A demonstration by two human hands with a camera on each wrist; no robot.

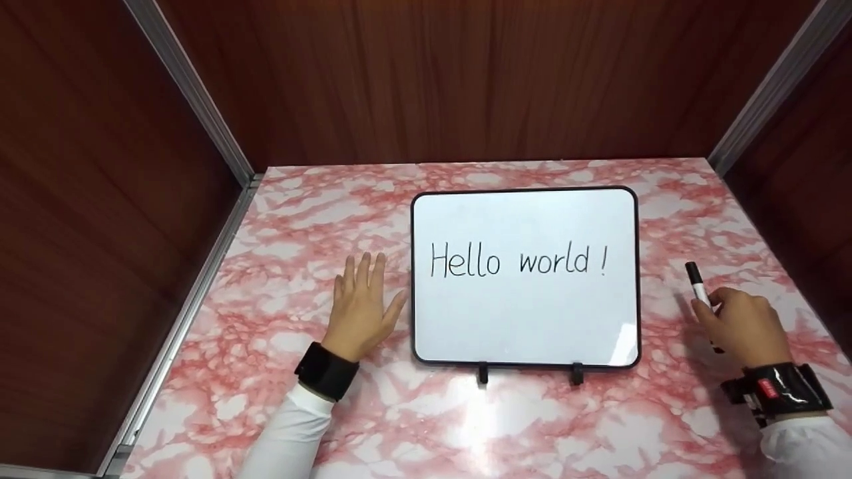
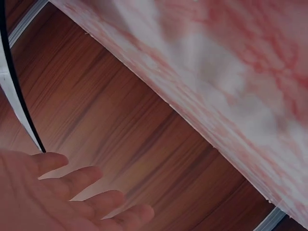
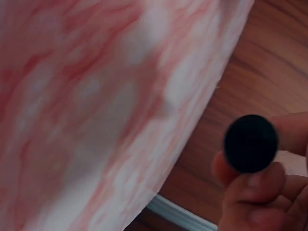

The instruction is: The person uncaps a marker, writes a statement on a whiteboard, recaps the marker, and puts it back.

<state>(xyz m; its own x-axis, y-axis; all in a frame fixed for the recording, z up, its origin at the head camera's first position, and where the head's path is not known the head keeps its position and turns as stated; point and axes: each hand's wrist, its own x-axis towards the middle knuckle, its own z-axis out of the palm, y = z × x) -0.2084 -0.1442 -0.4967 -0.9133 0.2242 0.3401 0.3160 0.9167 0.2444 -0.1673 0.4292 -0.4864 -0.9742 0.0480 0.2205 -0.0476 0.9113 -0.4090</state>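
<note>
A whiteboard (image 1: 526, 313) with a black frame stands on two small black feet (image 1: 483, 373), with "Hello world !" handwritten on it in black. Beside its left edge, my left hand (image 1: 359, 316) is held palm down with fingers extended and thumb spread, holding nothing. The left wrist view shows its palm and fingertips near the board's edge (image 2: 21, 101). To the right of the board, my right hand (image 1: 749, 326) grips a white marker (image 1: 699, 293) with a black cap, tilted cap-end away from me. The marker's round black end (image 3: 251, 143) faces the right wrist camera between thumb and fingers.
A red-and-white marbled tabletop (image 1: 266, 319) lies under everything. Dark wood panels close in the back (image 1: 452, 80), left and right sides, with metal strips (image 1: 193, 86) along the corners. Light reflects off the table in front of the board.
</note>
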